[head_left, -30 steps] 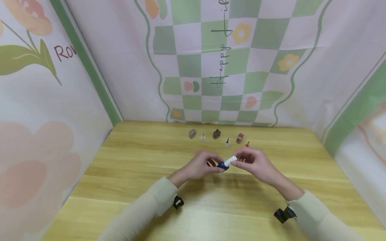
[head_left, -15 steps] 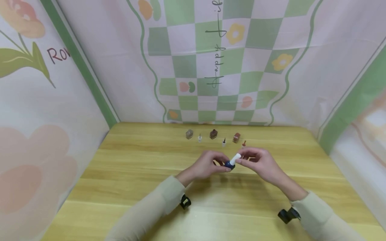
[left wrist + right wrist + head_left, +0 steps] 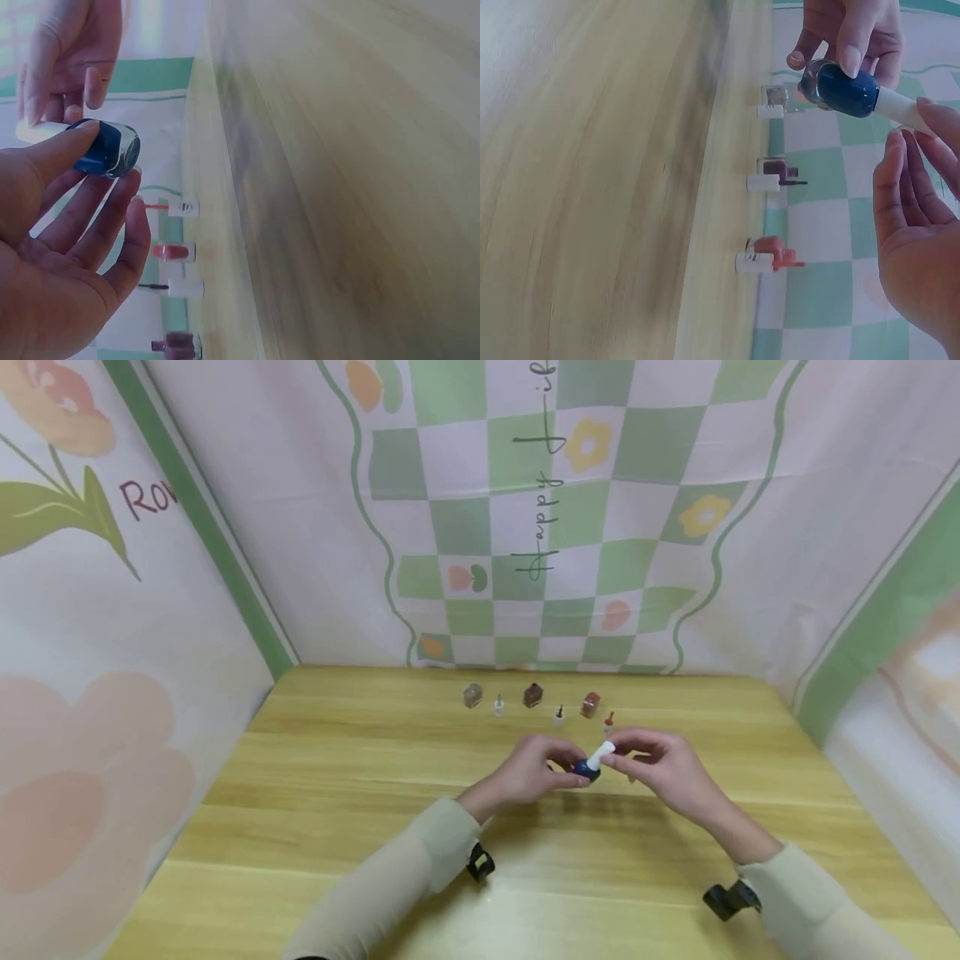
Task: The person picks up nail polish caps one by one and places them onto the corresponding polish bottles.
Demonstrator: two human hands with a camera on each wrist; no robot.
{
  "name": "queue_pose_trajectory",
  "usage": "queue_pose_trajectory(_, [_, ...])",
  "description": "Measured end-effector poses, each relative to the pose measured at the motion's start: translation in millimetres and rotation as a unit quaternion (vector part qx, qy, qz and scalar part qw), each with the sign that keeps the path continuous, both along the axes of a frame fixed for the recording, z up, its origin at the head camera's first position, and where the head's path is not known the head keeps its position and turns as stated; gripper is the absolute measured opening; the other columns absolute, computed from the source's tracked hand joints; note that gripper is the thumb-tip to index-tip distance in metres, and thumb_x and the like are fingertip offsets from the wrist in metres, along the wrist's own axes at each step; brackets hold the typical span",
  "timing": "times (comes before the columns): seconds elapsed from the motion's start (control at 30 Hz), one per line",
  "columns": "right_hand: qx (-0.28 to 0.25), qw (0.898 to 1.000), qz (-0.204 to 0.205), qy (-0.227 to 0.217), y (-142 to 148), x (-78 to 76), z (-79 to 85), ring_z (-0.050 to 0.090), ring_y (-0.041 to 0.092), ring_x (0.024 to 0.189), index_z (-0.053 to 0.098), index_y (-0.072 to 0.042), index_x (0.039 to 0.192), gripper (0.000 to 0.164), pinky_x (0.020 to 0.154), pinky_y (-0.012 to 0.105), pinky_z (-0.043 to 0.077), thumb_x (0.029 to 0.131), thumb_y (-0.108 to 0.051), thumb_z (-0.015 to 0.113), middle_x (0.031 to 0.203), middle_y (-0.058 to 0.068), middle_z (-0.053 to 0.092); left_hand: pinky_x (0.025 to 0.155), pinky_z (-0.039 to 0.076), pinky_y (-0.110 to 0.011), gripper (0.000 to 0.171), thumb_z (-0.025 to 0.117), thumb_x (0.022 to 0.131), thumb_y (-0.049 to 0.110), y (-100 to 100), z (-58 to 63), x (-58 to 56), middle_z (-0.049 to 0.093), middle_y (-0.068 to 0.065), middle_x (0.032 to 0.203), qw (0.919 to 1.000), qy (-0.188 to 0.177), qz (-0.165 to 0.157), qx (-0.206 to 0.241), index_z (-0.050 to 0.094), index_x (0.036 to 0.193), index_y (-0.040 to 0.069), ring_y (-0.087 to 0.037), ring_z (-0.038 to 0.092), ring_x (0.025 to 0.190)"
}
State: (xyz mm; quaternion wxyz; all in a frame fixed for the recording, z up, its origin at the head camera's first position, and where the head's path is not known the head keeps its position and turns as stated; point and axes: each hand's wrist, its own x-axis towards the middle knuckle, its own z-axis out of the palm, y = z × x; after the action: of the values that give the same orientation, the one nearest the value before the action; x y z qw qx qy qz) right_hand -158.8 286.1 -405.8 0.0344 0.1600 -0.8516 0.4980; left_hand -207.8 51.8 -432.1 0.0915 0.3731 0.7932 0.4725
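A dark blue nail polish bottle (image 3: 845, 88) with a white cap (image 3: 900, 107) is held tilted above the table. My left hand (image 3: 528, 770) pinches the glass body between thumb and fingers. At the other end, my right hand (image 3: 670, 770) pinches the white cap with thumb and fingertips. The cap sits against the bottle's neck; whether it is screwed tight I cannot tell. In the left wrist view the blue glass (image 3: 111, 148) shows its base turned toward the table side.
Behind the hands stand three uncapped polish bottles: a greyish clear one (image 3: 472, 695), a dark brown one (image 3: 532, 695) and a red one (image 3: 590, 704). White caps (image 3: 498, 707) stand brush-up in front of them on the wooden table (image 3: 337, 760). Printed curtains hang around it.
Both hands have moved a little to the right with the blue bottle, and its cap now points more upward. The other bottles and caps stay put on the table.
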Motion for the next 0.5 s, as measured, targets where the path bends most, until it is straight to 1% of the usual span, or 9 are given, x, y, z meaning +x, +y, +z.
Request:
queue_pose_trajectory(0.07, [0.0,1.0,-0.007,0.0,3,0.8,0.0,0.07,0.025,0.086,0.075,-0.008,0.112,0.02,0.068,0.031,0.06,0.095,-0.02,0.075,0.115,0.012,0.071,0.079,0.053,-0.017,0.019,0.081,0.089,0.014,5,-0.4,0.0,0.074,0.008,0.095,1.0,0.001,0.002,0.001,0.077,0.107,0.01,0.002,0.064,0.084])
queue_pose_trajectory(0.2, [0.001,1.0,-0.021,0.003,7,2.2,-1.0,0.072,0.022,0.086,0.074,-0.005,0.113,0.023,0.071,0.032,0.061,0.095,-0.019,0.076,0.107,0.006,0.074,0.079,0.053,-0.016,0.02,0.081,0.089,0.012,15,-1.7,1.0,0.074,0.005,0.098,1.0,-0.003,0.005,0.004,0.076,0.108,0.009,0.002,0.063,0.084])
queue_pose_trajectory(0.4, [0.018,0.999,-0.044,0.013,18,2.4,-0.5,0.072,0.014,0.088,0.075,-0.007,0.112,0.023,0.074,0.024,0.059,0.095,-0.021,0.076,0.105,0.005,0.075,0.085,0.054,-0.018,0.02,0.078,0.091,0.011,31,-2.9,1.3,0.074,0.006,0.102,0.9996,-0.022,0.016,0.009,0.075,0.111,0.01,0.003,0.063,0.089])
queue_pose_trajectory(0.5, [0.025,0.998,-0.053,0.017,25,1.4,1.2,0.072,0.011,0.09,0.075,-0.007,0.113,0.023,0.076,0.022,0.058,0.095,-0.022,0.075,0.106,0.005,0.075,0.086,0.054,-0.019,0.021,0.077,0.093,0.011,41,-3.2,0.8,0.074,0.005,0.105,0.9994,-0.026,0.022,0.011,0.074,0.114,0.01,0.002,0.064,0.092])
